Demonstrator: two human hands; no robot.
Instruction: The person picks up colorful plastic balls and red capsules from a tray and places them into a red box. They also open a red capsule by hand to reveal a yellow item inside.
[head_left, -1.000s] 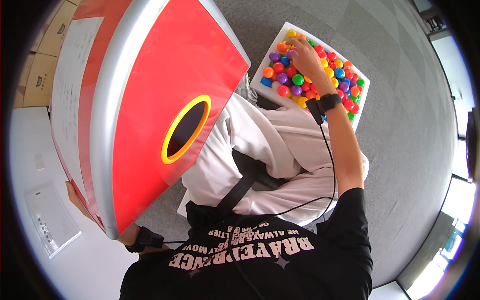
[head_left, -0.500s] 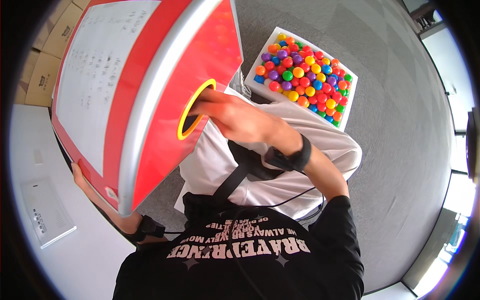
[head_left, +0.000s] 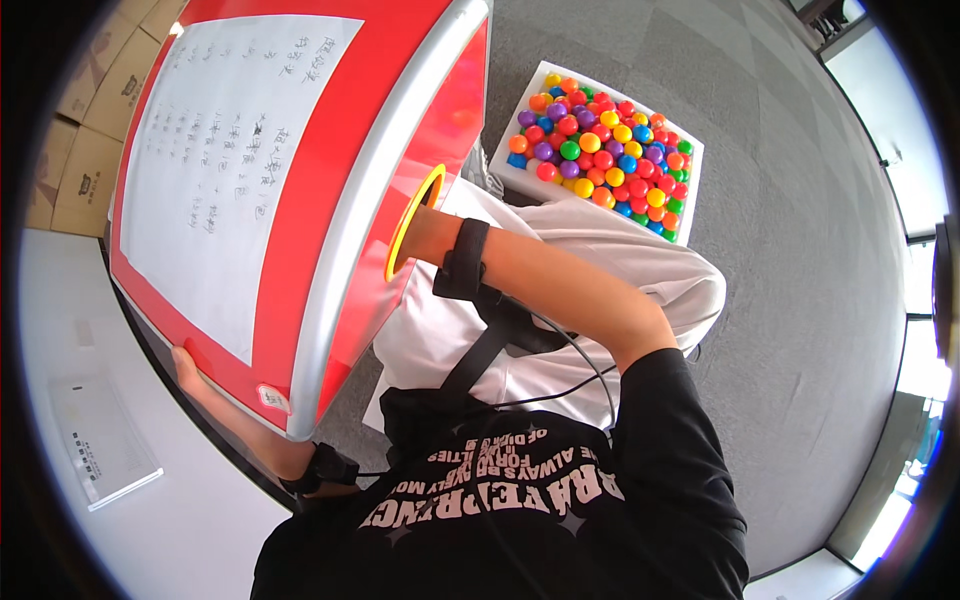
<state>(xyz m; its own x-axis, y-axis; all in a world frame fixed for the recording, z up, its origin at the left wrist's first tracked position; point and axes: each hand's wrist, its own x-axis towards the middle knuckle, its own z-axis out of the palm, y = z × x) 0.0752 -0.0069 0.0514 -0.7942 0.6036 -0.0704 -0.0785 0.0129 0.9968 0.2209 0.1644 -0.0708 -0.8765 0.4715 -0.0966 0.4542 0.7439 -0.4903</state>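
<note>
A large red box (head_left: 305, 230) with silver edging leans over my lap at the left. A white handwritten sheet (head_left: 210, 180) covers one of its faces. My left hand (head_left: 192, 375) grips the box from its lower left side, with only part of the fingers showing. Through a round hole with a yellow rim (head_left: 394, 245), my right hand (head_left: 428, 235) reaches into the box up to the wrist. Its fingers are hidden inside, so what they touch cannot be seen.
Beyond my right knee, a white tray (head_left: 514, 180) full of colourful plastic balls (head_left: 590, 143) rests on the grey carpet (head_left: 790, 300). Cardboard boxes (head_left: 95, 185) are stacked at the far left, above a white surface. Black cables run from the straps on my wrists.
My right hand has gone deeper into the hole, from fingers only to the wrist. The box has shifted slightly right, and my left hand has moved with it.
</note>
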